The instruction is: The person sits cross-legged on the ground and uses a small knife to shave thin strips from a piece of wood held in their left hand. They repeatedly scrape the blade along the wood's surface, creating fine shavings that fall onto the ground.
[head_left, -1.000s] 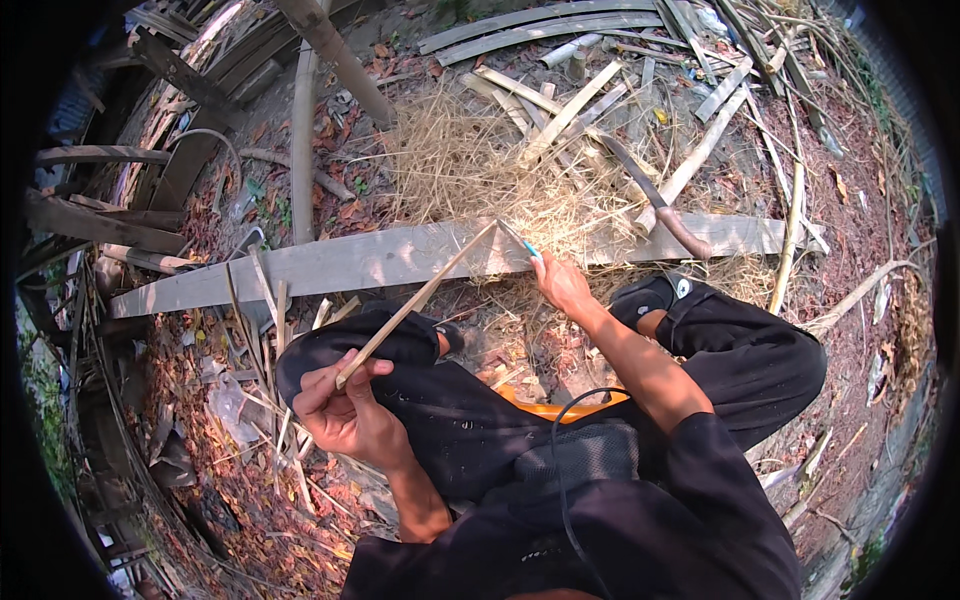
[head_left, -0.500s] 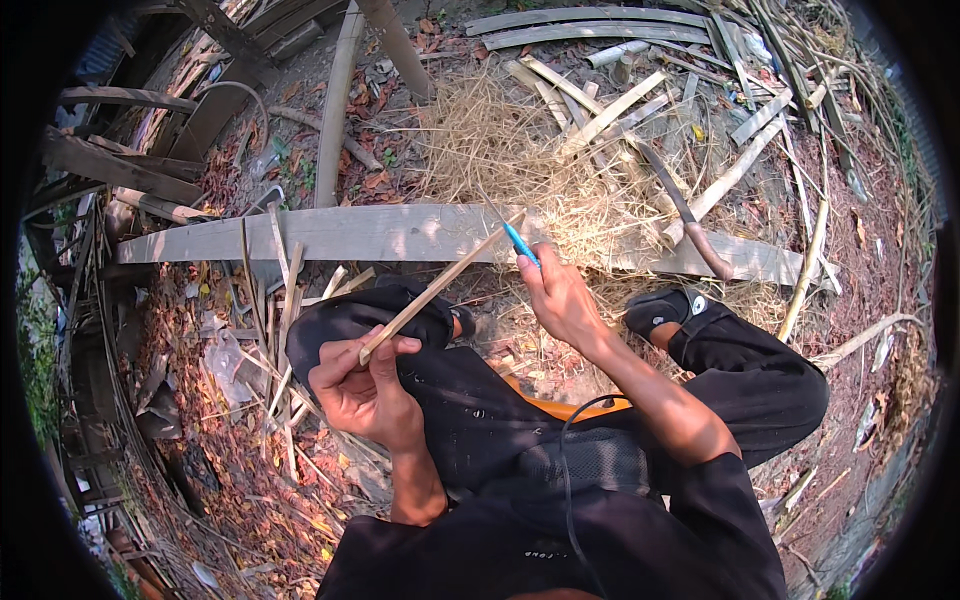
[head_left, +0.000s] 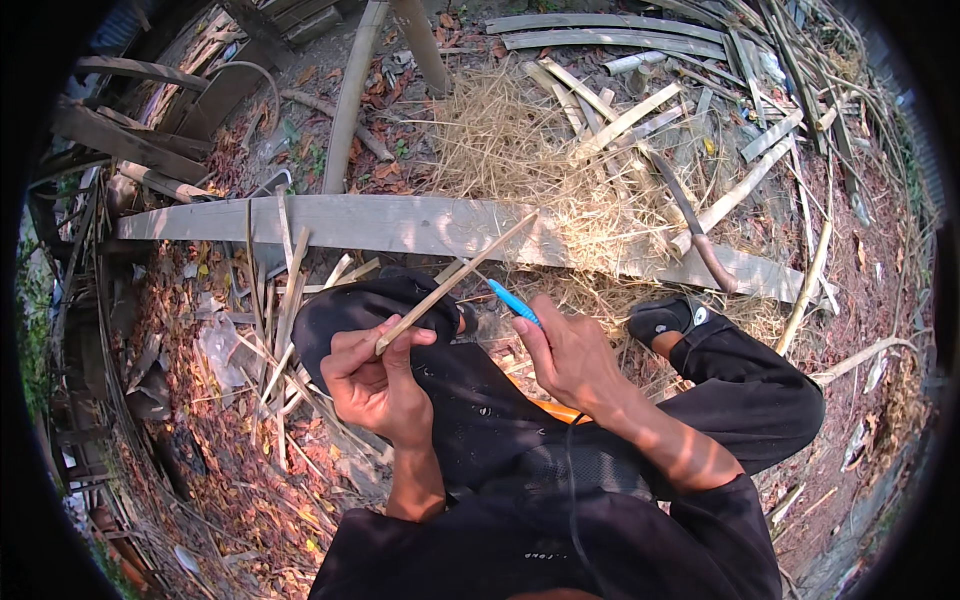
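My left hand [head_left: 380, 385] pinches the lower end of a slim bamboo strip [head_left: 440, 292]. The strip slants up and to the right, its far tip in front of the long grey plank [head_left: 370, 222]. In my right hand [head_left: 578, 362] is a small knife [head_left: 512, 302] with a bright blue handle. Its thin blade points up and left and meets the strip's side near the middle, though whether it touches cannot be made out. My right fingers wrap the handle, with part of it hidden in the palm.
Pale shavings [head_left: 520, 130] are heaped over and beyond the plank. A curved blade with a wooden handle [head_left: 712, 262] rests across its right part. Cut bamboo pieces [head_left: 625, 120] lie behind, and thin strips [head_left: 290, 285] lean on the plank at left.
My right hand and the knife have come down toward me, from near the strip's tip to about its middle. The left hand has shifted slightly right with the strip.
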The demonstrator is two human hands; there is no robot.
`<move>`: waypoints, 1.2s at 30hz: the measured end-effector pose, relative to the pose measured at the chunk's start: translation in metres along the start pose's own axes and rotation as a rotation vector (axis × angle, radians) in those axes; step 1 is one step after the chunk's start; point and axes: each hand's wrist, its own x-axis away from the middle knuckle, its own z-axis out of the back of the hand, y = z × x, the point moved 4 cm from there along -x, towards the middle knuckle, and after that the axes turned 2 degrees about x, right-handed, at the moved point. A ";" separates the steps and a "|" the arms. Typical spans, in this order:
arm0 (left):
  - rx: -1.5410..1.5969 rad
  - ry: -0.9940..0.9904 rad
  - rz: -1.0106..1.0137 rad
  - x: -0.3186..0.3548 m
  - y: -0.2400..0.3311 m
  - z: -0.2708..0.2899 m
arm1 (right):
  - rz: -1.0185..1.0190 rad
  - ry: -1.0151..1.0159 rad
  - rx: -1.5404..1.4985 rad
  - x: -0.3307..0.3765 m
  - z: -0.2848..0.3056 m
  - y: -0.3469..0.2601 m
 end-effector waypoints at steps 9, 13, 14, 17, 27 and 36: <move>-0.061 -0.008 -0.017 0.000 0.000 -0.002 | 0.009 0.064 -0.005 -0.016 -0.005 0.034; 0.009 -0.011 0.017 -0.002 0.000 -0.003 | -0.185 -0.008 0.168 -0.027 -0.027 0.080; -0.006 -0.015 0.008 -0.002 0.000 -0.002 | -0.226 0.021 0.139 -0.035 -0.028 0.089; -0.039 -0.022 -0.018 -0.001 -0.001 0.000 | -0.121 0.037 0.183 -0.033 -0.024 0.093; -0.027 -0.036 -0.020 -0.001 0.000 -0.003 | -0.101 0.082 0.185 -0.041 -0.043 0.133; -0.008 -0.021 -0.007 -0.002 0.001 -0.003 | -0.098 0.065 0.183 -0.065 -0.057 0.138</move>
